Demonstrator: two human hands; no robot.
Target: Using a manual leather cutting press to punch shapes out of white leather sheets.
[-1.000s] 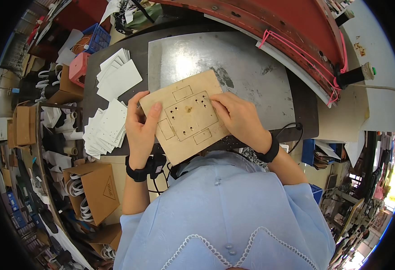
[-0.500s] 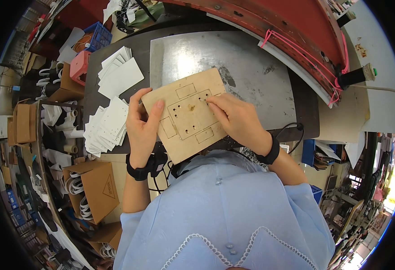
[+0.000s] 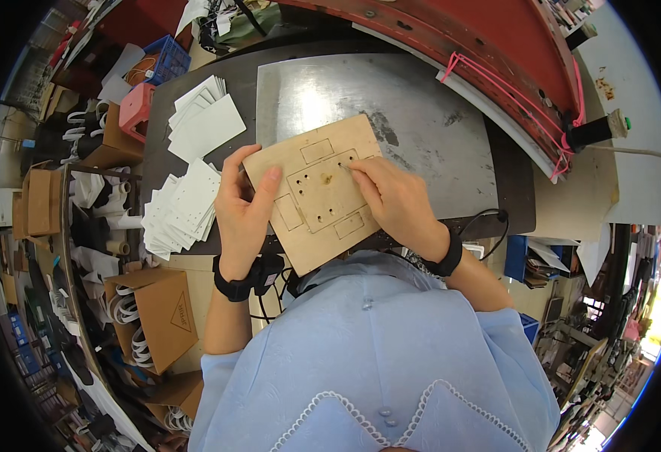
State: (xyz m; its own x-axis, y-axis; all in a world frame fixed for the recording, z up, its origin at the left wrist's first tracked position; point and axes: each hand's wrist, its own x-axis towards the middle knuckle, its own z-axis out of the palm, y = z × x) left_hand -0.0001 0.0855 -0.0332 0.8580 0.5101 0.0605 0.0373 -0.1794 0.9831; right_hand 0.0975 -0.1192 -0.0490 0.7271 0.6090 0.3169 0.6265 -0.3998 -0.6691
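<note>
A square beige wooden board (image 3: 315, 233) with scored rectangles and several small holes is held tilted over the table. My left hand (image 3: 247, 203) grips its left edge, thumb on top and fingers along the side. My right hand (image 3: 394, 203) is closed in a pinch at the holes near the board's upper right; whatever is between its fingertips is too small to make out. Two loose stacks of white cards lie left of the board, the upper one plain (image 3: 206, 128), the lower one dotted with small holes (image 3: 183, 211).
A steel plate (image 3: 443, 143) lies on the dark table (image 3: 172, 158). A red metal frame (image 3: 466, 30) with pink cord (image 3: 496, 83) and a black roller (image 3: 590, 128) stands at upper right. A blue crate (image 3: 168, 64), pink stool (image 3: 134, 113) and cardboard boxes (image 3: 157, 316) are left.
Both hands and the board have drifted slightly right. The pinched fingertips of my right hand have shifted a little among the holes at the upper right.
</note>
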